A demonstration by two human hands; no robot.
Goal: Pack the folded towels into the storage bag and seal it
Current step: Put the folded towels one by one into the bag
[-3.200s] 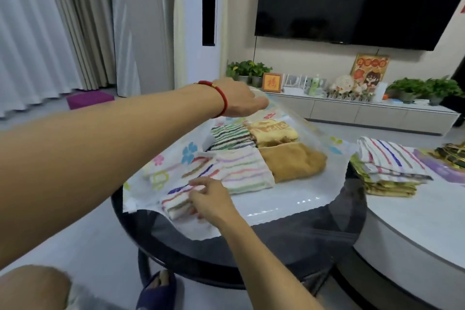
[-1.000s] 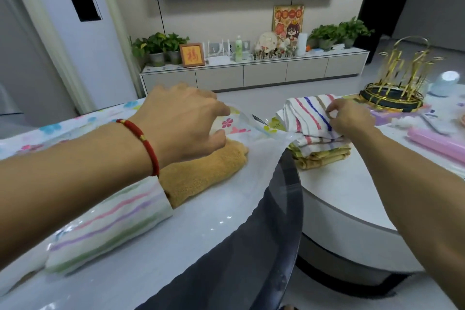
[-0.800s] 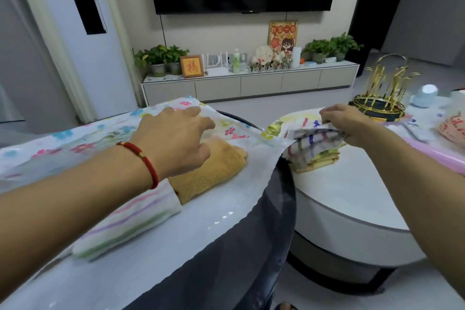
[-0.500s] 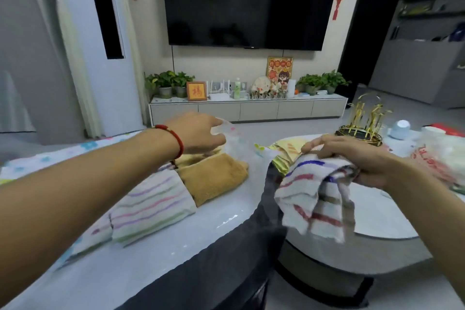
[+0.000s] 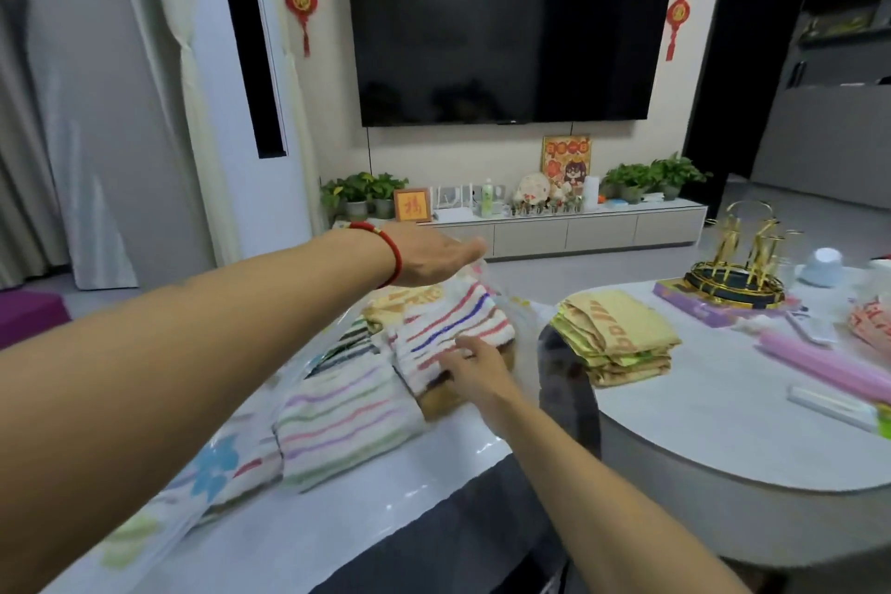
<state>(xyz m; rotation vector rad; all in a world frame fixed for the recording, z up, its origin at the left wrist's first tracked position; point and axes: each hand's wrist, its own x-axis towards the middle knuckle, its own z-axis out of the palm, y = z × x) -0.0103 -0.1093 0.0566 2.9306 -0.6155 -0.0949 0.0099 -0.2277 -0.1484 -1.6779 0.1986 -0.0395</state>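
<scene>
Clear storage bag with a flower print, lying flat on a dark round glass table, mouth lifted at its far end. Inside, several folded towels: pastel-striped towel nearest, dark-striped one behind it, tan towel to the right. On top of the tan one, a white towel with red and blue stripes, pressed down by the right hand, fingers spread flat on the cloth, gripping nothing. Left hand, red cord bracelet at the wrist, reaching across above the towels to the far edge of the bag, holding up the thin plastic flap; fingertips blurred, exact pinch hard to tell. To the right, just beside the glass table, a white rounded table with a stack of yellow and green folded towels outside the bag. Farther right, a gold rack, a pink roll. On the far wall, a dark television above a low white cabinet with potted plants
</scene>
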